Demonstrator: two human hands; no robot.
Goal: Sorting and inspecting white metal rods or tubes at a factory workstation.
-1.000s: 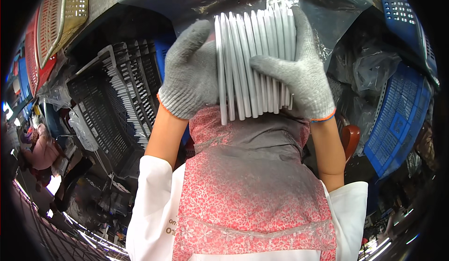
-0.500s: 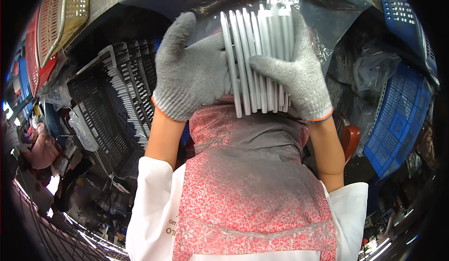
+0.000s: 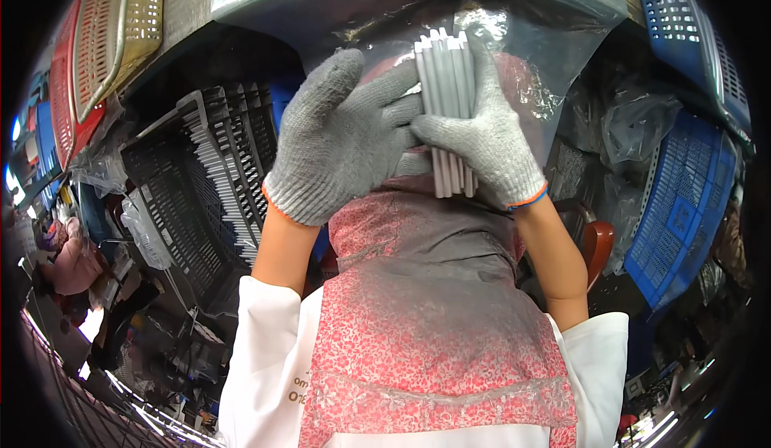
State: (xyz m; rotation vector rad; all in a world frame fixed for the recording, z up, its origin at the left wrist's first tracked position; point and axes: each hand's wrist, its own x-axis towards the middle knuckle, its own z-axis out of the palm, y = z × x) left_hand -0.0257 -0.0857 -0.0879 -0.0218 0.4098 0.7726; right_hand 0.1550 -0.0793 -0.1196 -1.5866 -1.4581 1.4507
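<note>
A tight bundle of grey metal rods (image 3: 446,87) with narrowed upper tips is gripped in my right hand (image 3: 480,131), its thumb crossing the front of them. My left hand (image 3: 341,131) is just to the left, palm showing, thumb raised and fingers stretched toward the bundle. Its fingertips reach the bundle's left side; whether they press on it I cannot tell. Both hands wear grey knitted gloves with orange cuffs. The rods stand roughly upright in the picture, above my pink flowered apron (image 3: 434,327), which is smudged dark.
A work surface covered in clear plastic sheeting (image 3: 554,38) lies ahead. At the left, a black crate (image 3: 177,199) holds many similar rods; red and yellow baskets (image 3: 120,38) are beyond it. Blue crates (image 3: 683,207) and plastic bags (image 3: 642,127) are at the right. A person in pink (image 3: 72,259) is far left.
The rods, fanned out across both hands before, are now gathered into a narrow bundle in my right hand. My right hand has shifted slightly left, and the left no longer lies behind the rods.
</note>
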